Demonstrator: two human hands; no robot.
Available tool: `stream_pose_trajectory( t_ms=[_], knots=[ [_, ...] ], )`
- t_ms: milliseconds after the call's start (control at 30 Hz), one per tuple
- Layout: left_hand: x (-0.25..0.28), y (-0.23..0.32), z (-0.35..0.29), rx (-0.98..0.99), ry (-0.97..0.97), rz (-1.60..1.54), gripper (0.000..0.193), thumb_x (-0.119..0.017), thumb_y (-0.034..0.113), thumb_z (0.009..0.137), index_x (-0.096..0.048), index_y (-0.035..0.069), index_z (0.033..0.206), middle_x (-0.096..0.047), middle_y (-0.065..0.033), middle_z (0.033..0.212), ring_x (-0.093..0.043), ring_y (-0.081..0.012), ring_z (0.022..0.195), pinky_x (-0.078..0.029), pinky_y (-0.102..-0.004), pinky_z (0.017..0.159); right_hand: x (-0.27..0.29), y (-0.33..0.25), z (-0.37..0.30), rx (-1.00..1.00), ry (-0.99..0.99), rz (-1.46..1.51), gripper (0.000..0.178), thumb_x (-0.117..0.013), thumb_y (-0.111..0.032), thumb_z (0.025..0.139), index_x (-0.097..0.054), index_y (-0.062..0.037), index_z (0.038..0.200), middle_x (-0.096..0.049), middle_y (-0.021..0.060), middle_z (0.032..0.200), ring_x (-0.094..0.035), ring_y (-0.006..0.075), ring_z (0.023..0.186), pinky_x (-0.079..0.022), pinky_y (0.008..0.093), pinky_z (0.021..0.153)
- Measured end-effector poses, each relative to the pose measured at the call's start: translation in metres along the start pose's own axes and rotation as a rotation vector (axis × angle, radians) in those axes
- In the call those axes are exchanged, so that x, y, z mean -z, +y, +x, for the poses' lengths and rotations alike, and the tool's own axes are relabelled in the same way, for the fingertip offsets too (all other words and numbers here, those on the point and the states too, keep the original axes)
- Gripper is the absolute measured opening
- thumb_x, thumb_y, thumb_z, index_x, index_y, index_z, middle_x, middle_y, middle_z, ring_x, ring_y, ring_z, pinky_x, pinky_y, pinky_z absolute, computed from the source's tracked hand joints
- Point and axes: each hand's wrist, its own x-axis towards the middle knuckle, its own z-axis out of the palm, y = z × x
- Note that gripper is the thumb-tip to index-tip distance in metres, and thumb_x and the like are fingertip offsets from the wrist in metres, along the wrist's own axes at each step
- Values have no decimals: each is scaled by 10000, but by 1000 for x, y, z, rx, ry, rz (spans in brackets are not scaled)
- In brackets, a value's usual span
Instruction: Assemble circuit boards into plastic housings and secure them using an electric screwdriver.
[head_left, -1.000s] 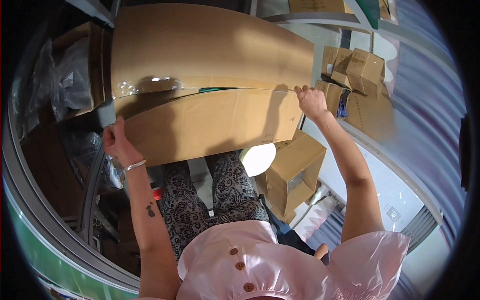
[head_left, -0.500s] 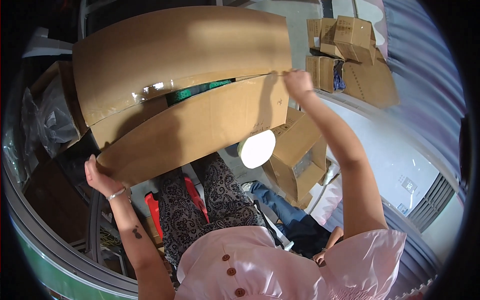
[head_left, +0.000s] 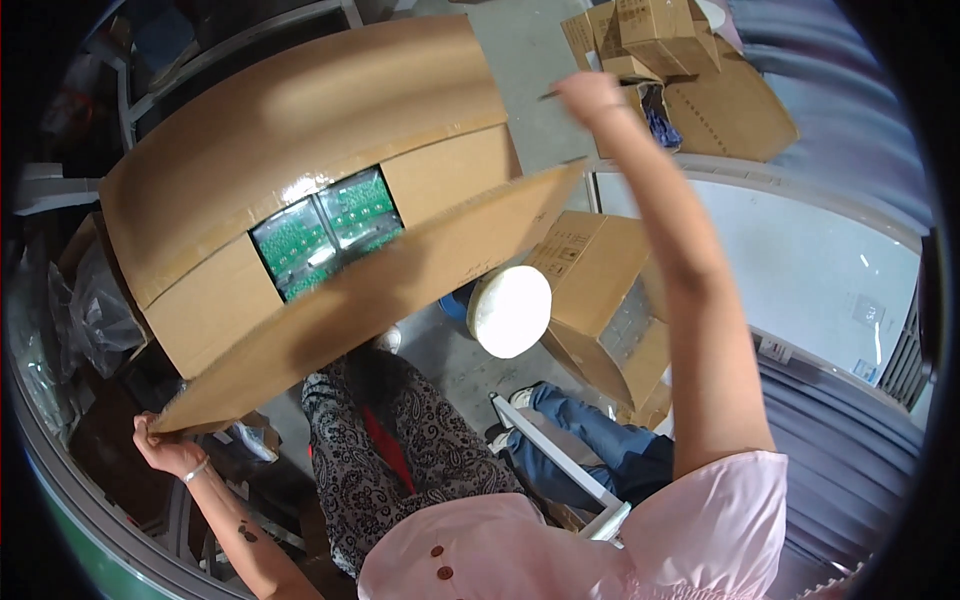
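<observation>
Left fingers (head_left: pixel 146 428) pinch a cardboard flap (head_left: pixel 390 285) — blurred right fingers (head_left: pixel 574 89) grip a thin dark object (head_left: pixel 549 96).

My right hand (head_left: pixel 590 98) has left the right end of the near flap (head_left: pixel 400 290) and is now up and away from it, blurred, with a thin dark piece (head_left: pixel 548 96) sticking out from my fingers. My left hand (head_left: pixel 168 447) has moved lower and farther left with the flap's left corner, which I grip. The flap now tilts well away from the far flap (head_left: pixel 320 120), its right end swung clear. What was a narrow slit of green has widened to bare green circuit boards (head_left: pixel 330 225) between the left inner flap (head_left: pixel 215 315) and right inner flap (head_left: pixel 445 165).
</observation>
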Motion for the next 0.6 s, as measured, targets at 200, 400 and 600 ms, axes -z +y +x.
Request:
stream_pose_trajectory(
  t_ms=[200, 400, 600],
  knots=[
    [85, 29, -96, 23, -325, 132, 323, -422, 339, 840, -493, 50, 965, -483, -121, 1042, -454, -226, 1017, -366, -371, 880, -15, 21, -134, -129, 369, 1026, 196, -449, -214, 909, -533, -37, 905, -536, 127, 668, -530, 262, 612, -402, 350, 567],
    [185, -62, -171, 422, 218, 746, 698, -525, 429, 833, -209, 59, 1332, -351, -158, 1297, -392, -296, 1151, -296, -449, 999, -110, -147, -251, -850, 384, 2047, 203, -428, -199, 938, -547, -36, 917, -488, -27, 661, -429, 47, 605, -344, 185, 563],
    [141, -225, -96, 883, 400, 260, 300, -456, 360, 850, -563, 156, 1043, -551, -46, 1112, -515, -261, 1006, -464, -484, 796, -143, -337, -215, -1670, -7, 2755, 178, -462, -267, 902, -499, -192, 1059, -489, -62, 918, -477, 79, 828, -408, 395, 812]
  ],
)
